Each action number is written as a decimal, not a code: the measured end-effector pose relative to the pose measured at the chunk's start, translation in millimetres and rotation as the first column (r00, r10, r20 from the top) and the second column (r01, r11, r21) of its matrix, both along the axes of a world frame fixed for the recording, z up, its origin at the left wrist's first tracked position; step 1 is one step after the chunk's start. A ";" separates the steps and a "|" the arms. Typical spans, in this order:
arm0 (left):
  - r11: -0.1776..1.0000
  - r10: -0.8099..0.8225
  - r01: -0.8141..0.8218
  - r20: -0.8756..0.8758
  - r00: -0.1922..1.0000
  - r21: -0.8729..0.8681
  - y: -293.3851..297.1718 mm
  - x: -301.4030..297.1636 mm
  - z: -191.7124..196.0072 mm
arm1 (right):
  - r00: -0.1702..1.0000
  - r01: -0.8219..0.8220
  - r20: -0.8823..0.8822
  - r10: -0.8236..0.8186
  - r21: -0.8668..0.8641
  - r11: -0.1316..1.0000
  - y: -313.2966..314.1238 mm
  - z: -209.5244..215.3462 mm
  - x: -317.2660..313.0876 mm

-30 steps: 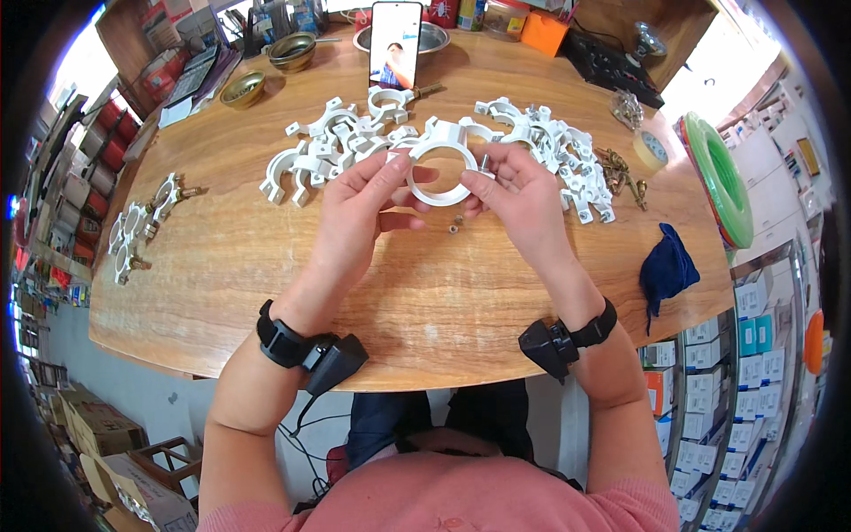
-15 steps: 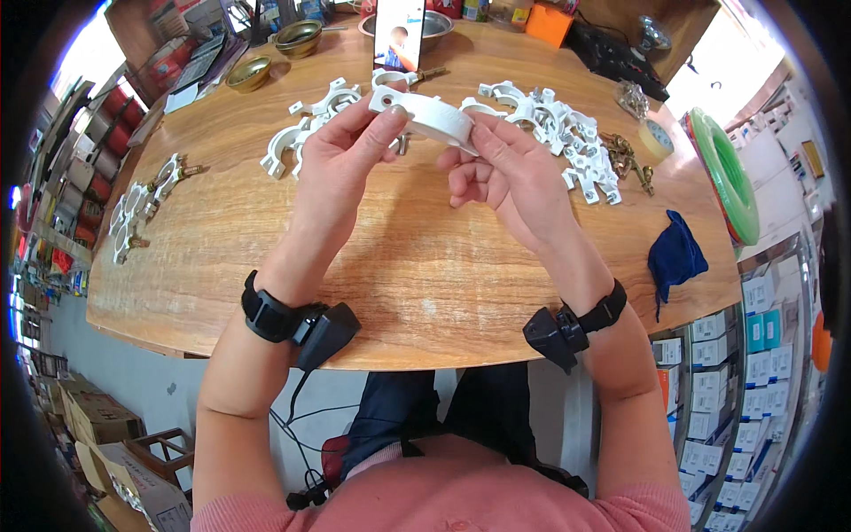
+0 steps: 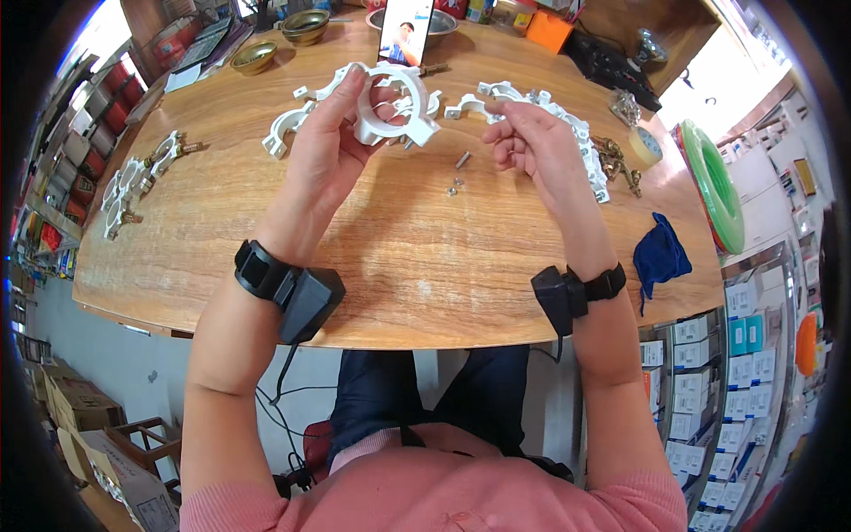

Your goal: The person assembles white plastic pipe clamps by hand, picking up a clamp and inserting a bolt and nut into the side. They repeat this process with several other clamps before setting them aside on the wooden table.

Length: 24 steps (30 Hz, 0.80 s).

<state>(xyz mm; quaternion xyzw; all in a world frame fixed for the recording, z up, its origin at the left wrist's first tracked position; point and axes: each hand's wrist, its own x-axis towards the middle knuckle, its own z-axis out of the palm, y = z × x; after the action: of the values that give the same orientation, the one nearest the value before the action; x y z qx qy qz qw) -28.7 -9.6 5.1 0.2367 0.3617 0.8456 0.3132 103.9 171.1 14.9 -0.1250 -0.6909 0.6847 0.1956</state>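
Observation:
My left hand (image 3: 330, 133) is closed on a white ring-shaped pipe clamp (image 3: 425, 133), thumb on top and fingers reaching inside the ring. The clamp is raised over the table, its round opening facing me. Empty as far as I can see, my right hand (image 3: 541, 146) hovers to the right with loosely curled, parted fingers. Its fingertips are close to a pile of white clamp halves (image 3: 503, 89). On the wood between my hands lie a short metal bolt (image 3: 463, 160) and small nuts (image 3: 454, 187). More white clamp halves (image 3: 280, 133) lie behind my left hand.
Clamps with brass-coloured screws (image 3: 133, 177) lie at the left of the table (image 3: 399, 266). At the right are brass screws (image 3: 622, 164), a tape roll (image 3: 645, 146), a blue pouch (image 3: 660, 253) and a green coil (image 3: 714, 186). A phone (image 3: 406, 34) stands at the back near brass bowls (image 3: 254, 58).
My right hand has released the clamp and moved right. My left hand has turned the clamp so its ring faces me. The bolt and nuts on the table now show.

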 end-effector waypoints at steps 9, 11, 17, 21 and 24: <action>0.999 0.034 -0.033 0.126 0.991 -0.016 -0.7 -9.9 -4.4 | 0.959 -0.065 0.212 -0.189 0.810 0.583 14.9 -27.5 -6.1; 0.999 -0.047 0.046 0.108 0.993 0.005 0.2 -16.6 -7.7 | 0.987 -0.047 0.117 -0.108 0.864 0.502 23.0 -46.5 -12.9; 0.973 -0.205 0.215 0.106 0.973 -0.087 7.0 -7.7 -7.9 | 0.992 -0.107 0.122 -0.041 0.961 0.256 28.1 -55.6 -20.5; 0.950 -0.277 0.267 -0.042 0.960 -0.162 7.3 -0.2 -6.8 | 0.974 -0.145 0.184 -0.129 0.953 0.268 19.1 -46.4 -15.0; 0.955 -0.227 0.199 -0.113 0.967 -0.218 6.9 0.5 -11.5 | 0.989 0.143 -0.097 -0.109 0.783 0.605 7.4 -26.4 -12.5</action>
<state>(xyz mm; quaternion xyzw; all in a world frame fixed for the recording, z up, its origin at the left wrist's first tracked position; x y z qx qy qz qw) -28.1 -2.7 -6.4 0.2982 0.4395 0.7469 0.4000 91.4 178.5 -11.5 -0.0614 -0.9066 0.2986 0.2918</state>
